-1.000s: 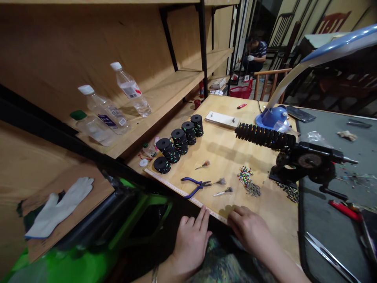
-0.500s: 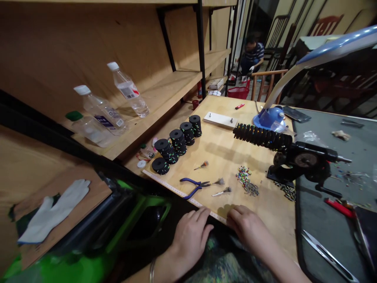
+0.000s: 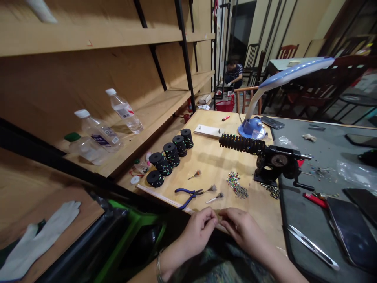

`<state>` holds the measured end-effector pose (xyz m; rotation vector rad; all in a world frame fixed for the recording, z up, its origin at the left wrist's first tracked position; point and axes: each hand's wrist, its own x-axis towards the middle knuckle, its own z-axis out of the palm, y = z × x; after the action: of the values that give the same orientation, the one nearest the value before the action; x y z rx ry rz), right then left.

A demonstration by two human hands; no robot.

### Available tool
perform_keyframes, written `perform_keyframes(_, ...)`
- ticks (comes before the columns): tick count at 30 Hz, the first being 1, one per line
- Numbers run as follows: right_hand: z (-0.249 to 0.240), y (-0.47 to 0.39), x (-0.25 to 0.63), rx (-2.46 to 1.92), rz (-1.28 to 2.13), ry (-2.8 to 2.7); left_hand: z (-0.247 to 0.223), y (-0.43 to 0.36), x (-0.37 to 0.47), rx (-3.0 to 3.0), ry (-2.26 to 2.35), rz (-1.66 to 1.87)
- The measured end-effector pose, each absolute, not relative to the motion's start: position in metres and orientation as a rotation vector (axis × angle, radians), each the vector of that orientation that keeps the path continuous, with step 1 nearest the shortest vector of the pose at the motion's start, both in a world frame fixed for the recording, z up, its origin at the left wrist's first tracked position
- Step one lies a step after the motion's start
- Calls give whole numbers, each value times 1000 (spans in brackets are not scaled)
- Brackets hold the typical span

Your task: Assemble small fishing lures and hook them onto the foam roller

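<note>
My left hand (image 3: pixel 200 230) and my right hand (image 3: pixel 239 225) are close together at the table's near edge, fingers curled with thumb and fingertips pinched. Whatever is between their fingertips, if anything, is too small to make out. Just beyond lie blue-handled pliers (image 3: pixel 190 195) and small bristle-tipped tools (image 3: pixel 215 197). Colourful small pieces (image 3: pixel 235 182) form a pile to the right. Black ring stacks (image 3: pixel 171 154) stand in a row at the left. A black hand-cranked device (image 3: pixel 278 161) carries a long rod of black discs (image 3: pixel 241 144).
Clear bottles (image 3: pixel 101 131) lean on the left shelf (image 3: pixel 159 110). A blue lamp (image 3: pixel 251 126) arches over the table's far side. Tweezers (image 3: pixel 313 247) and a phone (image 3: pixel 350 232) lie on the dark mat at right. A person (image 3: pixel 234 74) crouches far back.
The view has tilted up and shifted right. My hands have come closer together, and my left fingers have curled into a pinch.
</note>
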<state>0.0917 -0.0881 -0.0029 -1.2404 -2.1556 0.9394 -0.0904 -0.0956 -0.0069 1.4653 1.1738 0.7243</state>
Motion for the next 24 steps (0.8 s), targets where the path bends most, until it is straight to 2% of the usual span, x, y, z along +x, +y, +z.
perform_keyframes(8, 15, -81, 105, -1170, 1001, -2164, 13, -88, -97, 1047, 1015, 826)
perform_keyframes(24, 26, -73, 111, -1072, 595, -2201, 51, -86, -100, 783, 823, 876)
